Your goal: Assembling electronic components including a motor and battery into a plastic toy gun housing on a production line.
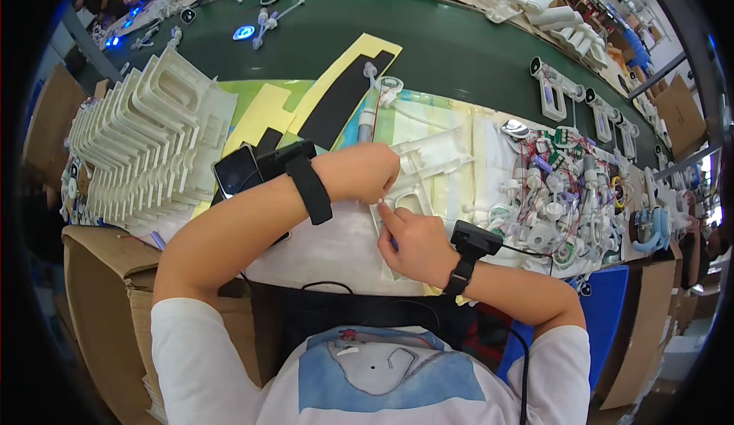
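A white plastic housing (413, 196) lies on the bench in front of me, partly covered by my hands. My left hand (372, 172) is closed over its left edge, with curled fingers that hide whatever is in them. From the right, my right hand (419, 247) grips the same housing, its index finger stretched toward a small white piece (381, 201) by the left hand's fingertips. Behind them is another pale shell (437, 154). A grey-white tubular part (368, 115) with a round white end piece (391, 85) lies beyond my left hand.
Stacked white shells (145, 130) stand at left, next to a black phone-like device (235, 171). Wired small parts (569, 195) are heaped at right. Beyond runs a green conveyor belt (451, 50) carrying assemblies. Cardboard boxes (103, 295) and a blue bin (600, 310) flank me.
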Demonstrator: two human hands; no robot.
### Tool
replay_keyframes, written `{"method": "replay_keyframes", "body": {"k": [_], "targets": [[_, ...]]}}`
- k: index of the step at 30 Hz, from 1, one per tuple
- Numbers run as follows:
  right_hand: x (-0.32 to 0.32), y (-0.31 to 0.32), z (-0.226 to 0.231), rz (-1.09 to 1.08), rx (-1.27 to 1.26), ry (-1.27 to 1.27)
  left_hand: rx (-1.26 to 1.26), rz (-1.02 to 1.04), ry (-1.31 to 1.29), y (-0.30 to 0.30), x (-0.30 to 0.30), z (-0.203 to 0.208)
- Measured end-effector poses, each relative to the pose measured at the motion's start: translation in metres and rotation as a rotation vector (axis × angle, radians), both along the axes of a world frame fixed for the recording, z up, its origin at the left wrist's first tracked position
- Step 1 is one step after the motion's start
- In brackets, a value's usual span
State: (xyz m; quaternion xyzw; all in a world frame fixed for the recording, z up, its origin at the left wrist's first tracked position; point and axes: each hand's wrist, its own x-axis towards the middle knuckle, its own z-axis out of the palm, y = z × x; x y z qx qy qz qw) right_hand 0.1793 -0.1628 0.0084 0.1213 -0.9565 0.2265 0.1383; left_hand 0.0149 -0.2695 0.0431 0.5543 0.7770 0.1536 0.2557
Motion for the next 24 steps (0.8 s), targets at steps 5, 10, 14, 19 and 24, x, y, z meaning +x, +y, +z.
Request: {"method": "replay_keyframes", "body": {"k": [5,10,14,19,24], "targets": [[-0.007,0.02,0.047,0.136,-0.176,-0.256,0.052,-0.029,0.091,-0.016,0.008,0.001],[-0.065,0.077,0.09,-0.031,0.008,0.053,0.081,0.104,0.213,-0.047,0.034,0.005],[-0.172,0.096,0.054,-0.231,0.157,0.035,0.378,0.376,0.493,-0.026,0.088,-0.005],[-0.256,0.094,-0.031,-0.299,0.015,-0.282,0.228,0.613,0.552,-0.008,0.092,-0.026],[-0.235,0.109,0.001,-0.094,-0.477,-0.014,0.305,0.62,0.555,-0.048,0.061,-0.037]]}}
